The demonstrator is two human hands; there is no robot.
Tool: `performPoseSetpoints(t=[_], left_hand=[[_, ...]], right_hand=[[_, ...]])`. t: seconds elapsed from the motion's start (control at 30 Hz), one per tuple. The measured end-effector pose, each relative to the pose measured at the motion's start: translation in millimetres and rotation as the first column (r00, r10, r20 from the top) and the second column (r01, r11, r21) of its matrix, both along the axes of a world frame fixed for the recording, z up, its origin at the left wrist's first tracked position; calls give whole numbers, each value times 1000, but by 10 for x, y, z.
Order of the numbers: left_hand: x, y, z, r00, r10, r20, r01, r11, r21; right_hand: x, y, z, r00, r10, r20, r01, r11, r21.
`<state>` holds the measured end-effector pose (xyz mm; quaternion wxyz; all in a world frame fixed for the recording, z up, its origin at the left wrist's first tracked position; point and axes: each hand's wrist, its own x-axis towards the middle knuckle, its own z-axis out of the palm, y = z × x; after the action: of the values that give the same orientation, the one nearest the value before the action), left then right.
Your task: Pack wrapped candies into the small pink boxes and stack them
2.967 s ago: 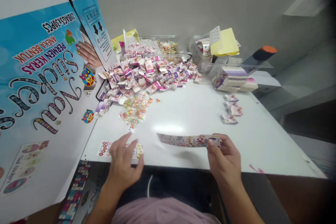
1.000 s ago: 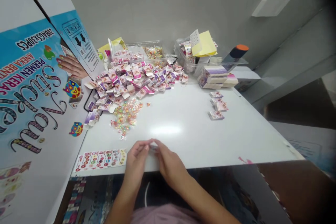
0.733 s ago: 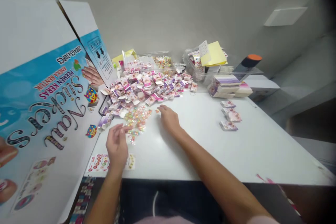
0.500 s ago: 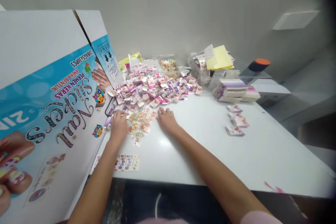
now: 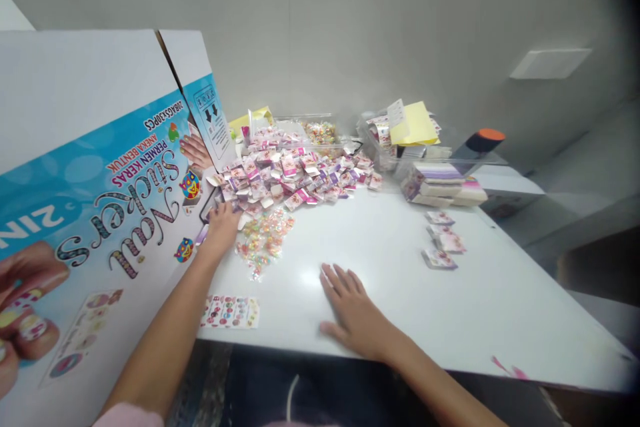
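At the left edge of a heap of small pink and purple printed boxes (image 5: 287,167), my left hand (image 5: 223,230) touches the nearest boxes. Its fingers are slightly apart, and their tips are partly lost among the boxes. Just right of it lies a loose pile of small clear-wrapped colourful candies (image 5: 265,240). My right hand (image 5: 355,313) rests palm down on the white table (image 5: 390,247), fingers spread and nothing held. A sheet of round colourful stickers (image 5: 233,311) lies near the front edge, below the candies.
A large printed carton (image 5: 115,167) stands along the left side. Behind the heap are clear bins, one with candies (image 5: 320,132), one with yellow paper (image 5: 417,123). Stacked flat cartons (image 5: 440,183) and several small boxes (image 5: 445,240) sit to the right.
My right hand has left the candy pile's right side, come toward me and to the right, and spread flat. My left hand has shifted slightly up and left toward the boxes.
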<state>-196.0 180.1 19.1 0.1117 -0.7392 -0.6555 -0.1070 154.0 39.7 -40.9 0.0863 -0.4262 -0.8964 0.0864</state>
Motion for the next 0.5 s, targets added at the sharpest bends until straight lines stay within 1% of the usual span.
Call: performPoseSetpoints(t=[0.07, 0.17, 0.27, 0.33, 0.37, 0.4, 0.43, 0.47, 0.5], left_hand=[[26, -48, 31, 1000, -4, 15, 3, 1000, 24], [87, -147, 86, 997, 5, 73, -11, 996, 83], [197, -279, 130, 984, 39, 175, -67, 985, 160], [323, -419, 149, 967, 69, 247, -120, 973, 198], [408, -515, 155, 946, 78, 315, -147, 969, 200], [506, -627, 159, 914, 83, 397, -170, 967, 188], [616, -756, 160, 838, 77, 540, -183, 972, 146], [736, -896, 157, 724, 69, 686, -182, 979, 94], [861, -1042, 149, 596, 61, 801, -148, 988, 35]], right_hand=[[106, -263, -42, 1000, 14, -19, -12, 998, 63], [208, -568, -182, 999, -29, -20, 33, 973, 227], [276, -758, -345, 997, -64, -38, 73, 927, 368], [322, -824, -411, 995, -63, -80, 91, 909, 407], [348, -841, -428, 993, -49, -111, 91, 903, 419], [375, -849, -435, 989, -28, -145, 88, 898, 430], [406, -852, -436, 984, 0, -181, 81, 893, 443], [439, -853, -434, 977, 31, -212, 70, 890, 451], [472, -855, -431, 970, 61, -237, 53, 892, 448]])
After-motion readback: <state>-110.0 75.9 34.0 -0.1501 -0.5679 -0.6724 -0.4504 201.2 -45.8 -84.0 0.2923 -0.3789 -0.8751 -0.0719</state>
